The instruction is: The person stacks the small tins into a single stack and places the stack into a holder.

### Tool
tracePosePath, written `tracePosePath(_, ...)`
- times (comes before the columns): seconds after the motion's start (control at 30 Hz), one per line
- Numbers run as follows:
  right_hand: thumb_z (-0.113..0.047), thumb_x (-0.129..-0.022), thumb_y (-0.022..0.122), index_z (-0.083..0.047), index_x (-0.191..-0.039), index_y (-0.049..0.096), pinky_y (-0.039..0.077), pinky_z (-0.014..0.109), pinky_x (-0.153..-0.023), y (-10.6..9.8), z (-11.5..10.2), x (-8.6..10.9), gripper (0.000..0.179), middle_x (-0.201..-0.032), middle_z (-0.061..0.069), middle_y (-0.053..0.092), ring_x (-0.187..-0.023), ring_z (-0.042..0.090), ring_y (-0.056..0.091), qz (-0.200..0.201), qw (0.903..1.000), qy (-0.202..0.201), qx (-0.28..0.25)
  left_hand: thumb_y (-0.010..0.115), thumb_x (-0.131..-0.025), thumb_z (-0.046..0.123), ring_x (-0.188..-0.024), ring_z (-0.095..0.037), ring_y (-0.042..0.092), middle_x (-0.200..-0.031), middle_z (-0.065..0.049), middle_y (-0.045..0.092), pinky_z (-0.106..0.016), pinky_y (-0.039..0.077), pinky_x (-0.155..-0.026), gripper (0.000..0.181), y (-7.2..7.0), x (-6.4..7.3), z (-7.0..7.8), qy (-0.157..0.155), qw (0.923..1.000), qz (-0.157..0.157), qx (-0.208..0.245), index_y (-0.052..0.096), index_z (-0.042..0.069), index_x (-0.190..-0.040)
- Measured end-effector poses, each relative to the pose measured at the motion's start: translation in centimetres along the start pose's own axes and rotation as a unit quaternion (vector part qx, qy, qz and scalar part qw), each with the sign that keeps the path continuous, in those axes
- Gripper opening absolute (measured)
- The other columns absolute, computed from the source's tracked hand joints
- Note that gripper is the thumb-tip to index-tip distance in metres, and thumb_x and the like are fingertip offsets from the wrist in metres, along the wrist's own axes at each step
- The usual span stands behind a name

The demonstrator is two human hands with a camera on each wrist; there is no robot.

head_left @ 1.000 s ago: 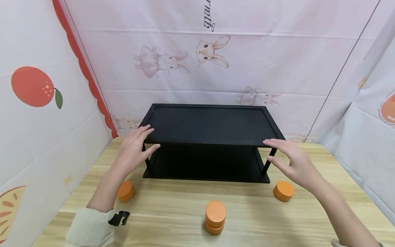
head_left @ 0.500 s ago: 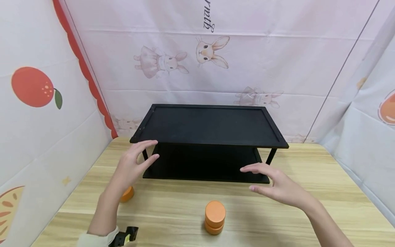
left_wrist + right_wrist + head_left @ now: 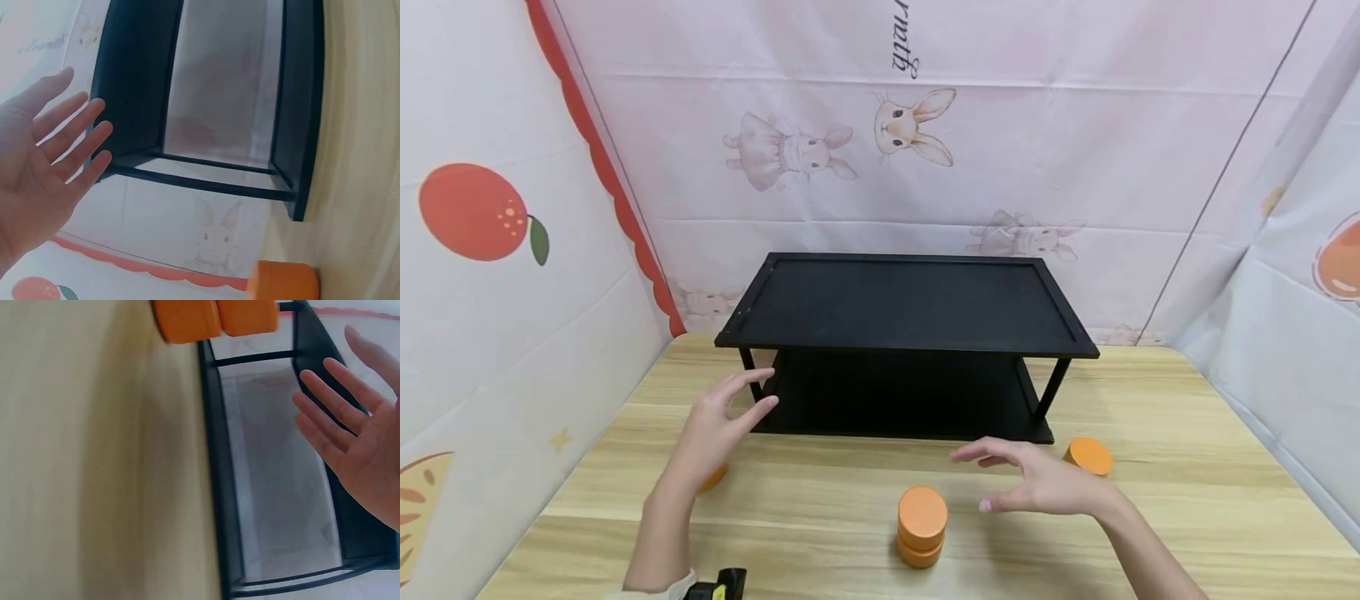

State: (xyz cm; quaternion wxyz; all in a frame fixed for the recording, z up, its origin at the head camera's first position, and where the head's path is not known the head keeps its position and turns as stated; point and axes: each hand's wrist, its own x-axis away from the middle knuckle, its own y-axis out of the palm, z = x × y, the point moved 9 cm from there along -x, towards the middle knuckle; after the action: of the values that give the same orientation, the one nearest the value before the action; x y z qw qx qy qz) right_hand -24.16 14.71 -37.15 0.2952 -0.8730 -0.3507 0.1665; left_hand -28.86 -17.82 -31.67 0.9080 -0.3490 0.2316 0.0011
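A two-tier black shelf [image 3: 910, 304] stands at the back of the wooden table. My left hand [image 3: 715, 429] hovers before its left post, fingers extended and thumb apart, holding nothing. In the left wrist view that hand [image 3: 47, 150] shows its spread fingers. To the right of two stacked orange cylinders [image 3: 922, 515], my right hand [image 3: 1037, 482] is held in the air, fingers loosely bent and apart from the stack. Its bare palm [image 3: 369, 444] appears in the right wrist view, with the stacked cylinders [image 3: 215, 319] at the top.
Another orange cylinder [image 3: 1090, 455] sits by the shelf's right front corner, partly covered by the right hand. A further one [image 3: 717, 477] is mostly hidden behind the left forearm. Printed cloth [image 3: 1015, 150] hangs behind the table [image 3: 820, 500] and along both sides.
Both hands have come away from the shelf's top corners toward me. The right hand has also swung left, toward the stacked cylinders. Shelf and cylinders have stayed put.
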Motion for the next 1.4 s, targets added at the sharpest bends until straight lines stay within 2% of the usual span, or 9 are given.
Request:
tracePosePath(0.17, -0.018, -0.082, 0.070, -0.014, -0.130, 0.048, 0.039, 0.036, -0.096, 1.6, 0.9, -0.6, 0.053, -0.130, 0.002, 0.050, -0.116, 0.027, 0.047, -0.035, 0.9991, -0.018, -0.019, 0.062, -0.089, 0.029, -0.120, -0.035, 0.040, -0.127, -0.015, 0.050, -0.056, 0.031, -0.097, 0.043, -0.1, 0.4, -1.1, -0.028, 0.9995, -0.002, 0.013, 0.055, 0.008, -0.125)
tracePosePath(0.4, -0.013, -0.082, 0.070, -0.011, -0.130, 0.048, 0.037, 0.037, -0.098, 2.9, 1.5, -1.5, 0.053, -0.130, 0.007, 0.050, -0.115, 0.030, 0.047, -0.059, 0.9961, -0.044, -0.048, 0.062, -0.089, 0.031, -0.121, -0.039, 0.038, -0.130, -0.014, 0.048, -0.057, 0.031, -0.096, 0.046, -0.8, 1.3, -3.5, -0.062, 0.9973, 0.011, 0.038, 0.053, 0.007, -0.127)
tracePosePath(0.5, -0.013, -0.081, 0.070, -0.010, -0.130, 0.047, 0.037, 0.037, -0.098, 3.3, 1.6, -1.8, 0.055, -0.130, 0.006, 0.049, -0.116, 0.030, 0.047, -0.067, 0.9954, -0.054, -0.043, 0.062, -0.088, 0.034, -0.123, -0.038, 0.034, -0.132, -0.012, 0.047, -0.060, 0.030, -0.095, 0.050, -1.2, 1.8, -4.8, -0.082, 0.9952, 0.008, 0.053, 0.051, 0.009, -0.130)
tracePosePath(0.63, -0.017, -0.081, 0.071, -0.013, -0.131, 0.046, 0.036, 0.037, -0.099, 3.8, 1.9, -2.2, 0.057, -0.131, 0.004, 0.049, -0.115, 0.028, 0.048, -0.076, 0.9954, -0.044, -0.039, 0.063, -0.088, 0.035, -0.124, -0.037, 0.032, -0.133, -0.010, 0.046, -0.061, 0.027, -0.096, 0.052, -1.7, 2.3, -6.3, -0.088, 0.9929, 0.013, 0.079, 0.049, 0.010, -0.132)
tracePosePath(0.9, -0.017, -0.081, 0.071, -0.012, -0.131, 0.047, 0.037, 0.038, -0.099, 4.7, 2.3, -2.7, 0.056, -0.130, 0.000, 0.048, -0.115, 0.019, 0.047, -0.096, 0.9913, -0.057, -0.070, 0.062, -0.089, 0.032, -0.125, -0.038, 0.028, -0.138, -0.014, 0.039, -0.062, 0.023, -0.097, 0.056, -2.2, 3.8, -9.3, -0.114, 0.9884, 0.014, 0.099, 0.044, 0.007, -0.135)
tracePosePath(1.03, -0.019, -0.081, 0.072, -0.013, -0.131, 0.047, 0.036, 0.037, -0.099, 5.2, 2.7, -2.8, 0.056, -0.129, 0.000, 0.049, -0.116, 0.018, 0.046, -0.106, 0.9897, -0.046, -0.085, 0.061, -0.090, 0.029, -0.124, -0.035, 0.030, -0.138, -0.016, 0.038, -0.054, 0.025, -0.100, 0.058, -2.5, 4.5, -10.5, -0.124, 0.9874, 0.019, 0.097, 0.040, 0.004, -0.137)
tracePosePath(1.13, -0.019, -0.080, 0.072, -0.014, -0.130, 0.047, 0.037, 0.036, -0.099, 5.5, 3.1, -2.7, 0.057, -0.128, -0.003, 0.049, -0.115, 0.016, 0.046, -0.107, 0.9905, -0.037, -0.077, 0.060, -0.091, 0.029, -0.124, -0.033, 0.030, -0.139, -0.017, 0.037, -0.050, 0.027, -0.101, 0.060, -2.5, 5.0, -11.4, -0.134, 0.9860, 0.009, 0.100, 0.036, 0.004, -0.139)
tracePosePath(1.3, -0.022, -0.078, 0.074, -0.015, -0.129, 0.048, 0.038, 0.035, -0.098, 5.9, 3.3, -2.9, 0.058, -0.125, -0.005, 0.051, -0.113, 0.014, 0.048, -0.101, 0.9924, -0.032, -0.063, 0.062, -0.089, 0.030, -0.127, -0.040, 0.025, -0.143, -0.020, 0.028, -0.057, 0.025, -0.100, 0.069, -1.9, 5.8, -13.0, -0.164, 0.9785, -0.033, 0.121, 0.028, 0.005, -0.143)
tracePosePath(1.4, -0.023, -0.078, 0.074, -0.016, -0.129, 0.049, 0.038, 0.035, -0.097, 6.0, 3.3, -3.0, 0.057, -0.124, -0.005, 0.052, -0.112, 0.015, 0.049, -0.093, 0.9932, -0.029, -0.064, 0.065, -0.087, 0.028, -0.127, -0.043, 0.024, -0.143, -0.022, 0.024, -0.057, 0.026, -0.099, 0.073, -1.4, 6.3, -13.8, -0.178, 0.9738, -0.053, 0.131, 0.025, 0.004, -0.143)
